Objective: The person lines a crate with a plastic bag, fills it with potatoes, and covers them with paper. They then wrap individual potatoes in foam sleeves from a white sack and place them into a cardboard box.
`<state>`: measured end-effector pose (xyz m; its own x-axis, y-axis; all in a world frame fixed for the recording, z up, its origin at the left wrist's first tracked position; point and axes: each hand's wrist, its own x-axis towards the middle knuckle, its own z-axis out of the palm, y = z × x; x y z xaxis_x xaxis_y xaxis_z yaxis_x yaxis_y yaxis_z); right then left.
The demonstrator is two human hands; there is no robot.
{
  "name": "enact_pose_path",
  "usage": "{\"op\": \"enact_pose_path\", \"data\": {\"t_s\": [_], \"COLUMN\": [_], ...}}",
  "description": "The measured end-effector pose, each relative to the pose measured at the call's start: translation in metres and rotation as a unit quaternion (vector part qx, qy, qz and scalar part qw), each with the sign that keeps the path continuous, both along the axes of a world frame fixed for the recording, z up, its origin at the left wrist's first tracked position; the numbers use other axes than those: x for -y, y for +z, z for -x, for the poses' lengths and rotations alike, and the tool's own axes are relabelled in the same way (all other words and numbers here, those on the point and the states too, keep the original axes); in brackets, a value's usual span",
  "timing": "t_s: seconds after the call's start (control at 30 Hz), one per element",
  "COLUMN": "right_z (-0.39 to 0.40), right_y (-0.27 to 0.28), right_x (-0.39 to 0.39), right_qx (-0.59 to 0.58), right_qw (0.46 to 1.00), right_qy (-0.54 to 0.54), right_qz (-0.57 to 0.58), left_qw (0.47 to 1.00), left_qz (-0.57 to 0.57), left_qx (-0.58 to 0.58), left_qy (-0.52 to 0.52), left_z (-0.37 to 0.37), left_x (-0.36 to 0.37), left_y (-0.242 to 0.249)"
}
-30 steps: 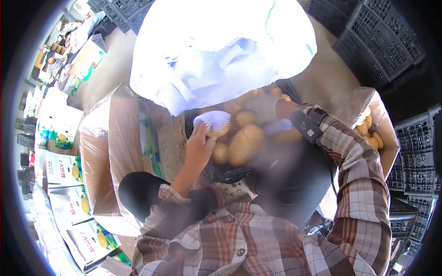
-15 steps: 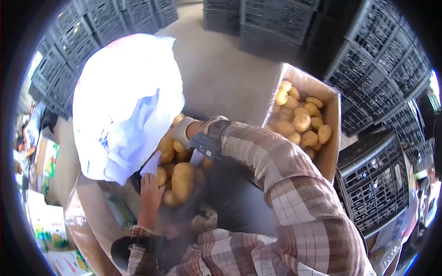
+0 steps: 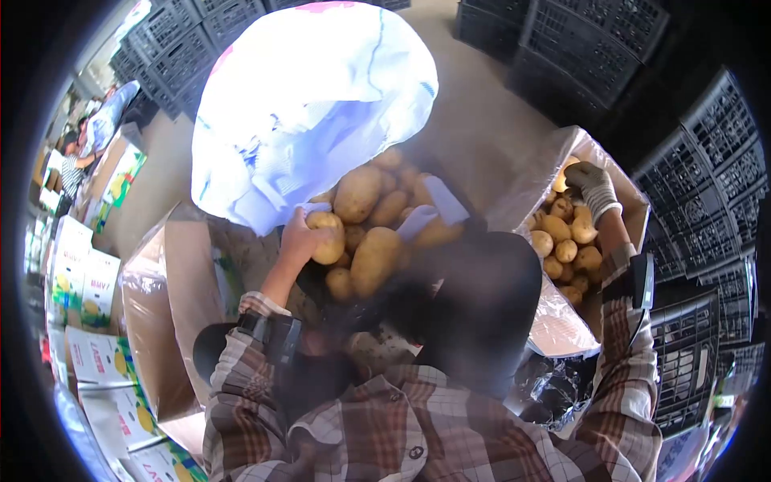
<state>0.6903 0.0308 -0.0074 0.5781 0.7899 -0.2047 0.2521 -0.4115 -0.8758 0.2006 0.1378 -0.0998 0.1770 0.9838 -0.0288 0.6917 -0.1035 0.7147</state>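
Observation:
Potatoes (image 3: 377,253) fill a container in front of my knees, under a bright white cloth or bag (image 3: 313,112). My left hand (image 3: 303,239), bare, has its fingers round a potato (image 3: 327,238) at the left edge of this pile. White paper-like strips (image 3: 444,201) lie among the potatoes. On the right, my right hand (image 3: 589,181), in a light glove, reaches into a plastic-lined carton (image 3: 630,193) of potatoes (image 3: 566,251). Its fingers curl down at the top of those potatoes; what they hold, if anything, is hidden.
An open lined carton (image 3: 189,273) stands at my left, with printed boxes (image 3: 96,353) beyond it. Black crates (image 3: 578,48) are stacked behind, and more crates (image 3: 683,353) stand on the right. Other people (image 3: 72,165) are at the far left.
My right hand has moved from the central pile to the carton on the right. My left hand now grips a potato. The view has shifted, with the central pile now farther right.

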Motion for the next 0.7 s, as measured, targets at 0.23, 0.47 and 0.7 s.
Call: {"op": "enact_pose_path", "data": {"t_s": [0.23, 0.47, 0.7], "right_z": [0.172, 0.316, 0.349], "right_y": [-0.019, -0.028, -0.071], "right_x": [-0.045, -0.022, -0.024], "right_qx": [-0.158, -0.107, -0.391], "right_qw": [0.874, 0.824, 0.82], "right_qy": [0.441, 0.502, 0.416], "right_qz": [-0.134, -0.238, -0.036], "left_qw": [0.638, 0.817, 0.496], "left_qz": [0.244, 0.097, 0.328], "left_qx": [0.73, 0.568, 0.804], "left_qy": [0.017, 0.029, -0.018], "left_z": [-0.01, 0.008, 0.049], "left_x": [0.048, 0.108, 0.141], "left_y": [0.024, 0.051, 0.051]}}
